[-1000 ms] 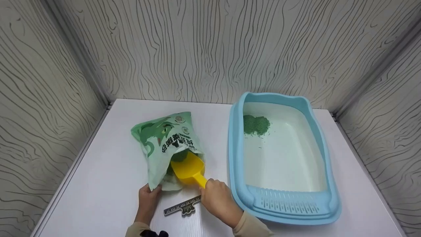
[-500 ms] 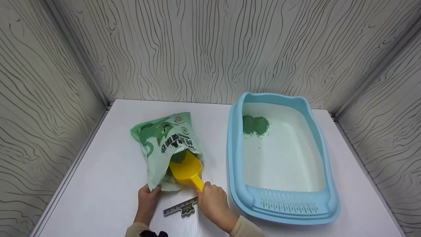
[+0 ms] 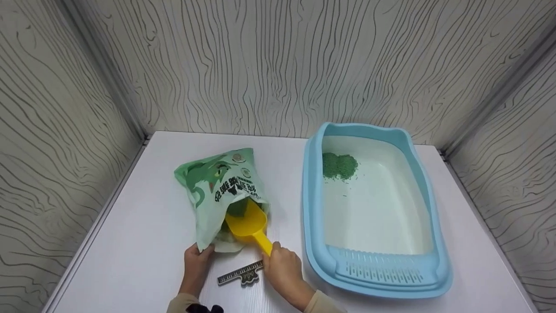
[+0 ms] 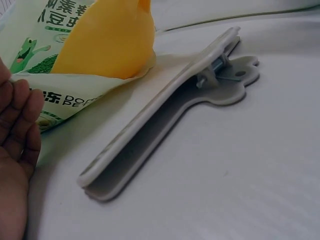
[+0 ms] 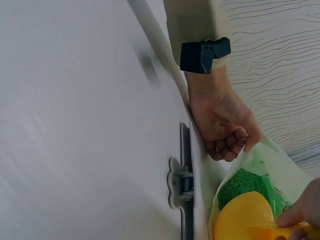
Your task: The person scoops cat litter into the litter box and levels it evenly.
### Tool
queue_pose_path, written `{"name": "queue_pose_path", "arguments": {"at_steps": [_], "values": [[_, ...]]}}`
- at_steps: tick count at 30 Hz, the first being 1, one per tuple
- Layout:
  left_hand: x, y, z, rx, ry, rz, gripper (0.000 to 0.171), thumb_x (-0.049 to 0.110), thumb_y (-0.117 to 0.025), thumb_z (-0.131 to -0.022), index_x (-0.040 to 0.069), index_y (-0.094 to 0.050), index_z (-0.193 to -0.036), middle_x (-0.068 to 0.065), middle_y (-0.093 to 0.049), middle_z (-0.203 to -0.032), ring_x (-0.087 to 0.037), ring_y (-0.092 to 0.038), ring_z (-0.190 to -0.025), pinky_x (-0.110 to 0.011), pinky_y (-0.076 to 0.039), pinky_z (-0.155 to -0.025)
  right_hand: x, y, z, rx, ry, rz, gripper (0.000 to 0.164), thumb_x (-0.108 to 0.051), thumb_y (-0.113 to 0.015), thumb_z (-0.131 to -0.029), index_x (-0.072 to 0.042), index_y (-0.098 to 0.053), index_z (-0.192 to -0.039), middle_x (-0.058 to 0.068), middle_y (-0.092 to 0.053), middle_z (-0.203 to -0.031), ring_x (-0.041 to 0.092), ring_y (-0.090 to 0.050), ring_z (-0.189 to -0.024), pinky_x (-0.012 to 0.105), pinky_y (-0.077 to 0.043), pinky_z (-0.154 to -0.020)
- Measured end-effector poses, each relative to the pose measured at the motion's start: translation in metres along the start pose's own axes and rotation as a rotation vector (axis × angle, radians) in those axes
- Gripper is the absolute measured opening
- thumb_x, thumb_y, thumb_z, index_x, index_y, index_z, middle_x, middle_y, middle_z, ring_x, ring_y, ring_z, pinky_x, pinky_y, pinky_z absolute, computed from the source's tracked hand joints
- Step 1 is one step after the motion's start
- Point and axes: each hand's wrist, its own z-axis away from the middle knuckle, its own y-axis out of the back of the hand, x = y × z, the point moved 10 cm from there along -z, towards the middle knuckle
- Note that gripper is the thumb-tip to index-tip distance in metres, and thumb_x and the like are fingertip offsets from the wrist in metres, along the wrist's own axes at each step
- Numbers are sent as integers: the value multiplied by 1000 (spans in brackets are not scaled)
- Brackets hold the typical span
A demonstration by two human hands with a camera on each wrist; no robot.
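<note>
A green and white bag of cat litter (image 3: 213, 191) lies on the table, its mouth facing the person. My left hand (image 3: 197, 263) pinches the near left edge of that mouth between thumb and curled fingers, as the right wrist view also shows. With my right hand (image 3: 284, 269) I grip the handle of a yellow scoop (image 3: 247, 221). The scoop's blade sits inside the bag mouth, with green pellets (image 5: 245, 185) at its front edge. A sealing clip (image 3: 241, 274) printed like piano keys rests on the table between my hands.
To the right stands a light blue litter box (image 3: 309, 195) with a slotted front step (image 3: 382, 269). Inside its white floor, a small heap of green pellets (image 3: 339, 166) lies at the back left. Wood-patterned panels (image 3: 269, 65) enclose the table's back and sides.
My right hand and the scoop handle have shifted slightly left and down, while the blade stays in the bag. The left hand keeps its hold on the bag edge.
</note>
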Motion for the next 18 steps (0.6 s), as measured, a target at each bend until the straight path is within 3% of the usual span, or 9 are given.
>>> {"name": "queue_pose_path", "arguments": {"at_steps": [5, 9, 13, 18], "values": [[0, 0, 0, -2, -3, 3, 13, 0, -62, -83, -8, -66, -93, 19, -58, -68, 0, -49, -71, -14, -43, -70, 9, -7, 10, 52, 32, 14, 25, -25, -70, -85, -4, -57, -85, 7, -59, -61, 19, -56, -52, 32, -43, -47], [-1, 0, 0, -14, 2, 2, 22, 2, -62, -85, -12, -65, -102, 20, -60, -71, 1, -49, -73, -13, -44, -72, 23, -22, 17, 41, 30, -10, 24, -25, -69, -85, -6, -55, -86, 5, -58, -62, 16, -55, -52, 30, -40, -46], [-1, 0, 0, -15, -1, 13, 23, 1, -62, -85, -13, -65, -103, 19, -60, -71, 1, -50, -73, -13, -44, -72, 36, -35, 21, 5, 17, -50, 23, -26, -67, -88, -7, -54, -88, 4, -58, -63, 16, -54, -53, 29, -39, -47], [-1, -1, 1, -23, 8, -2, 22, 3, -61, -86, -10, -65, -103, 19, -63, -75, 3, -52, -75, -12, -45, -74, 40, -37, 24, 39, 46, -72, 24, -26, -66, -88, -8, -52, -85, 4, -57, -61, 18, -54, -51, 29, -36, -45]]}}
